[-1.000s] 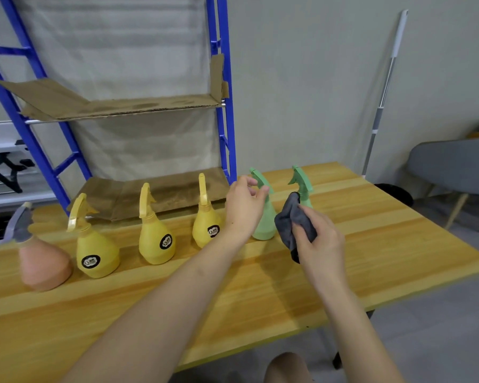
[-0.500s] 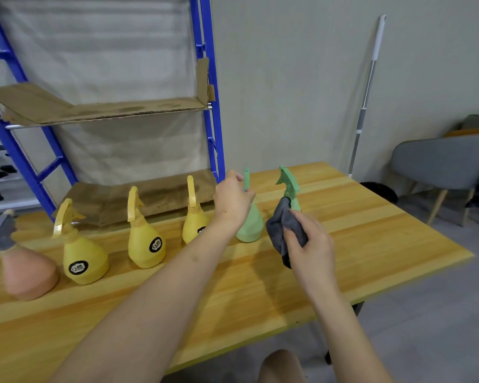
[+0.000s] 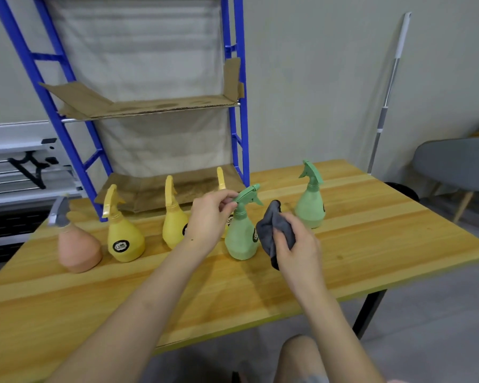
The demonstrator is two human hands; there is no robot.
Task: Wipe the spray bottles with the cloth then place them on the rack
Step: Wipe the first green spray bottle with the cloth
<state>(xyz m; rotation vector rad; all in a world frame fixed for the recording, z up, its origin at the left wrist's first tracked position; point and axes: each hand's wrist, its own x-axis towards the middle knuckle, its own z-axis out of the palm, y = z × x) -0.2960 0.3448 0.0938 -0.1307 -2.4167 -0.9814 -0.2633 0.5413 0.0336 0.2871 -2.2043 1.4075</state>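
A green spray bottle [image 3: 241, 233] is held upright near the middle of the wooden table [image 3: 371, 244], its base low over or on the surface; contact cannot be told. Its spray head is pinched by the curled fingers of the left hand [image 3: 209, 217], and a bunched grey cloth [image 3: 274, 230] is gripped by the right hand [image 3: 296, 244], just beside the bottle's right flank.

Because only the head is pinched, the bottle could be swung or twisted out of the grip once the cloth is pressed against its body. The trigger could also be squeezed by accident and liquid let out. The yellow bottle [image 3: 174, 219] right behind the left hand could be knocked over by a careless wrist.

The bottle's long axis is set roughly vertical, and its nozzle is pointed to the right, toward the second green bottle [image 3: 310, 205] standing nearer the far right corner. Two more yellow bottles [image 3: 125, 239] and a pinkish bottle [image 3: 78, 247] are lined up toward the left edge. The blue rack [image 3: 235, 111] with cardboard-lined shelves is stood behind the far edge, with no bottle seen on it.
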